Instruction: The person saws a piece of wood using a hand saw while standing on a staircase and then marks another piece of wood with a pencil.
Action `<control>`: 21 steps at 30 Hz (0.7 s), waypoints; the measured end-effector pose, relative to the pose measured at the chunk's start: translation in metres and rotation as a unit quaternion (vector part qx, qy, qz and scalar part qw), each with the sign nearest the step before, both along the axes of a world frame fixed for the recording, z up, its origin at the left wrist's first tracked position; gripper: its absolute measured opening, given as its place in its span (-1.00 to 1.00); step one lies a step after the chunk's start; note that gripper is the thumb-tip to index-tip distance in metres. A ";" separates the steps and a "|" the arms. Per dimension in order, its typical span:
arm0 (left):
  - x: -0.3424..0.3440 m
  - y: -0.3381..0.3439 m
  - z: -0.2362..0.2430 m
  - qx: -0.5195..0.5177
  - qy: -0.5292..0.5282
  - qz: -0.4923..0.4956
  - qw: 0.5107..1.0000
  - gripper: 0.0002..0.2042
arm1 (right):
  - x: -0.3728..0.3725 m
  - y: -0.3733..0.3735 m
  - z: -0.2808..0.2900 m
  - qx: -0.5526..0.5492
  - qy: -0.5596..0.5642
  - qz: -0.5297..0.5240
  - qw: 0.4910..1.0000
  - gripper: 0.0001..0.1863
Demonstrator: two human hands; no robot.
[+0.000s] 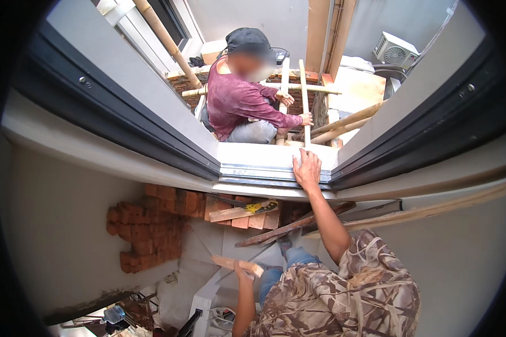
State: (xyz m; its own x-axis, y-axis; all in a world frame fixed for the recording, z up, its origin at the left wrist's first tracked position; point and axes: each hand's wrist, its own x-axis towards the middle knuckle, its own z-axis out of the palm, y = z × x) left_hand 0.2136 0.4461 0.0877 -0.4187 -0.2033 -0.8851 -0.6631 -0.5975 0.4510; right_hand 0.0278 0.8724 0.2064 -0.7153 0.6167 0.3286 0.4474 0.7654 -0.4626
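Observation:
My left hand (242,271) is closed around a short, light wooden board (225,262), held low in front of my body. My right hand (307,170) reaches up to the window sill (247,154) and lies on it with fingers stretched out. Its fingertips are at the lower end of a narrow wooden strip (305,101); whether they press on it I cannot tell. Beyond the sill a crouching person (244,104) in a maroon shirt and dark cap grips the same strip with one hand. That person's other hand is beside a second pale strip (284,78).
Below the sill, stacked red bricks (152,230) carry a handsaw with a yellow and black handle (262,206) and a wood offcut (227,214). A rough plank (289,227) leans near my legs. Outside are bamboo poles (348,122) and an air-conditioner unit (395,49). Dark window frames (123,112) flank the opening.

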 end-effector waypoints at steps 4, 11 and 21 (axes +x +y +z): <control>-0.046 0.023 -0.030 -0.018 0.024 0.031 0.999 -0.49 | -0.003 -0.006 0.003 -0.010 0.024 0.063 0.998 -0.71; -0.094 0.058 -0.036 -0.098 -0.010 0.035 0.994 -0.30 | -0.002 -0.007 0.011 -0.118 -0.012 -0.002 0.993 -0.83; -0.135 0.082 -0.041 -0.232 -0.101 0.038 0.967 -0.21 | -0.003 -0.003 0.004 -0.124 -0.021 -0.001 0.992 -0.86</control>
State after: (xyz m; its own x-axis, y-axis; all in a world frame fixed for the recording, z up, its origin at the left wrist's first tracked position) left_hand 0.0790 0.5277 0.0471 -0.2154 -0.6216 -0.7531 -0.7283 -0.4115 0.5480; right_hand 0.0248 0.8695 0.2099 -0.7233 0.6770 0.1363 0.4720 0.6287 -0.6180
